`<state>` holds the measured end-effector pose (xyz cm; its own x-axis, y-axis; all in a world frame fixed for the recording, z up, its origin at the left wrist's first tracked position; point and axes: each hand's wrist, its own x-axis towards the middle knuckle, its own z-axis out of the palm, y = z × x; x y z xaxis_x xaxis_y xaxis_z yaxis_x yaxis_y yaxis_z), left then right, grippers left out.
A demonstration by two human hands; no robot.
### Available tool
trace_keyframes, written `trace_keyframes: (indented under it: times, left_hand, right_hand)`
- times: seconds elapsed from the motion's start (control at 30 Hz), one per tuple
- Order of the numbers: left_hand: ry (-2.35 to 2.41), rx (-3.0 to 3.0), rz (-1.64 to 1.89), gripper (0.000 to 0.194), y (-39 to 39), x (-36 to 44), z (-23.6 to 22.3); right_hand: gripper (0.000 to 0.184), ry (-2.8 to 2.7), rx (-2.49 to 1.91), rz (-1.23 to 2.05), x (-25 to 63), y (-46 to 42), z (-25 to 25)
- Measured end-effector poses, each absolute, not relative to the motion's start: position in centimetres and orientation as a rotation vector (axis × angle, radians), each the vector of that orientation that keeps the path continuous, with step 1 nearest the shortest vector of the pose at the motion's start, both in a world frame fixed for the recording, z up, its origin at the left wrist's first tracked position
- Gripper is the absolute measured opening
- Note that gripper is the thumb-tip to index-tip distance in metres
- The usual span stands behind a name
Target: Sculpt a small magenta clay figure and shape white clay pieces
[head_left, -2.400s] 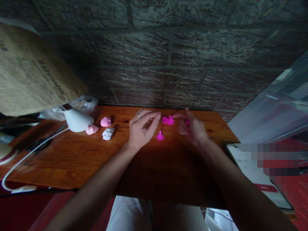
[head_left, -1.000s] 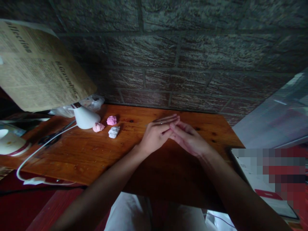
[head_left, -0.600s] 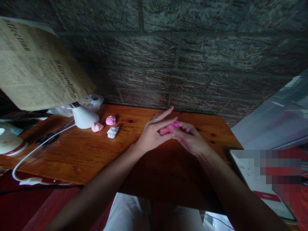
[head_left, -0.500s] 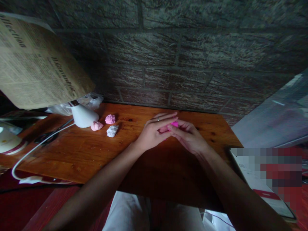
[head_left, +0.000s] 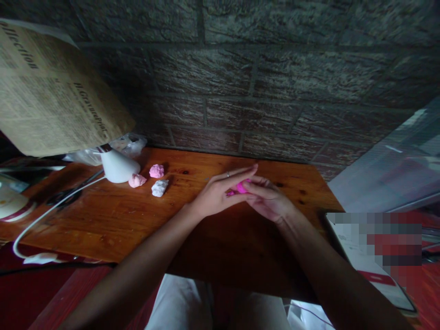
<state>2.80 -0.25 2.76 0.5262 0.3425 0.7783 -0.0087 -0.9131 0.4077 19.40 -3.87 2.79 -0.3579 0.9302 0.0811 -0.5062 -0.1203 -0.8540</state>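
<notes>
Brick wall [head_left: 227, 78] filled twelve o'clock; I watched the right hand [head_left: 270, 197] pinch a half-hidden magenta piece [head_left: 243, 186]; the left hand's [head_left: 218, 195] grip, towards nine, I couldn't tell.

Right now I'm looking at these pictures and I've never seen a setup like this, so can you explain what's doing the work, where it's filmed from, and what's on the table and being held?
There's no machine here: these are a person's own bare hands. One camera, worn on the head, looks forward and down, so the forearms reach in from the bottom.

The right hand pinches a bright pink piece under its thumb. The left hand, wearing a ring, meets it there with its fingers stretched out. More pink shows by its fingers; I can't tell if it's the same piece.

On the wooden table, to the left, lie a pink lump, a paler pink lump and a white lump, near a white cone-shaped base.
</notes>
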Motion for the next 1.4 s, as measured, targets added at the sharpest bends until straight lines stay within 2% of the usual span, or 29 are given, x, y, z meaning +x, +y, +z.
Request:
trace_keyframes:
  times: [0.1,0.23,0.33,0.47,0.63,0.9,1.03,1.23,1.4]
  left_hand:
    - [0.341,2.361,1.344,0.067,-0.4,2.8,2.9]
    - [0.437,2.197,1.321,0.042,-0.4,2.7,3.1]
    - [0.448,2.077,1.308,0.034,-0.3,2.6,3.2]
    - [0.423,2.002,1.244,0.024,0.0,2.5,3.2]
    - [0.375,1.998,1.205,0.034,0.1,2.3,3.5]
    - [0.304,1.933,1.344,0.046,-0.5,3.2,3.2]
    - [0.398,1.791,1.493,0.038,-0.5,3.6,3.0]
    - [0.444,1.851,1.461,0.024,-0.8,3.4,2.9]
    - [0.320,2.021,1.345,0.034,-0.8,2.8,3.2]
  right_hand:
    - [0.018,-1.022,-0.643,1.677,19.1,-3.9,3.0]
    - [0.027,-1.027,-0.639,1.761,19.5,-3.9,3.1]
    - [0.038,-0.953,-0.600,1.882,19.7,-3.9,2.9]
    - [0.029,-0.859,-0.488,1.951,19.3,-4.2,2.6]
    - [0.019,-0.814,-0.405,1.950,18.8,-4.3,2.3]
    - [0.029,-0.889,-0.487,1.743,18.7,-4.3,2.2]
    - [0.031,-0.944,-0.516,1.629,18.8,-4.5,3.0]
    - [0.023,-1.015,-0.617,1.467,18.6,-4.4,3.0]
    - [0.018,-1.020,-0.640,1.442,18.4,-4.3,2.5]
